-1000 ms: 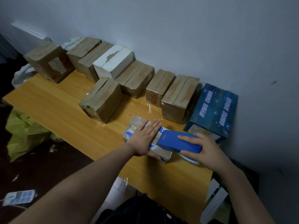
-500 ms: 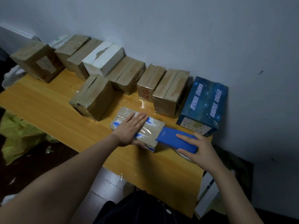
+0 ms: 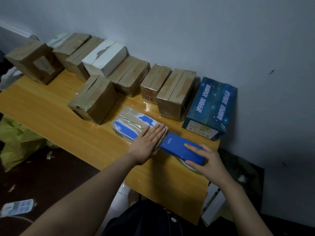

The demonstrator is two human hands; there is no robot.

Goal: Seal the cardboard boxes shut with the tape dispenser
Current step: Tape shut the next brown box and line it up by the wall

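A flat box with blue and white patches under glossy tape (image 3: 133,124) lies on the wooden table (image 3: 51,114). My left hand (image 3: 150,143) presses flat on the box's near right end, fingers straight. My right hand (image 3: 206,161) grips the blue tape dispenser (image 3: 180,149), whose front end meets the right end of the box. The clear tape roll shows under the dispenser by my thumb.
A row of brown taped boxes (image 3: 175,92) and a white box (image 3: 105,58) line the wall. One brown box (image 3: 93,99) stands forward, left of the flat box. A dark blue printed box (image 3: 211,108) sits at the right. Green bags lie on the floor at left.
The dispenser has travelled right, off the box top to its right end. My left hand slid right along the box top to its near right end.
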